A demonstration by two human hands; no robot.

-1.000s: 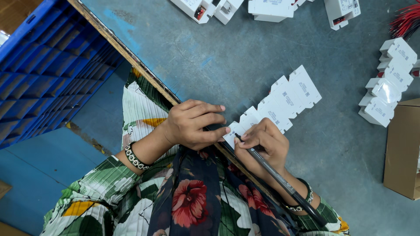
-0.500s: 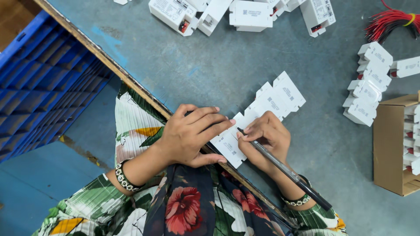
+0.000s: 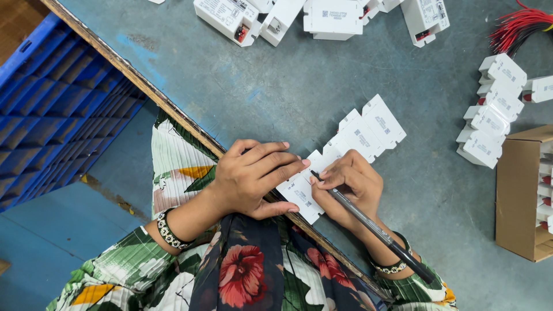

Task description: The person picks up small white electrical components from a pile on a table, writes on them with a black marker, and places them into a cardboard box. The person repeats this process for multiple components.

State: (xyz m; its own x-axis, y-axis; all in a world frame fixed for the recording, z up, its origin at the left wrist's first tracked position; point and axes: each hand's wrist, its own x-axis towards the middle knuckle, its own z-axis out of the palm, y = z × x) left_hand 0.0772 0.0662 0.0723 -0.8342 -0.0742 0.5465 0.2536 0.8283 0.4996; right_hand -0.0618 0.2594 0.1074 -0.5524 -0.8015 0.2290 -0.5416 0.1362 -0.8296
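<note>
Head view: left hand (image 3: 253, 181) presses flat on row of white plastic breaker modules (image 3: 345, 150); right hand (image 3: 345, 190) grips black pen (image 3: 368, 224), marking the nearest module; next one needs the tip shifted along.

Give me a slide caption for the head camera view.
Left hand steadies a row of white blocks while right hand marks with pen.

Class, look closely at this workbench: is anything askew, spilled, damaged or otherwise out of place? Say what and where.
Nothing looks damaged or spilled. The left hand steadies a tidy row of white modules while the right hand holds a pen to it. Only the white modules along the top edge lie loosely at mixed angles, and red wires sprawl at the corner.
</note>
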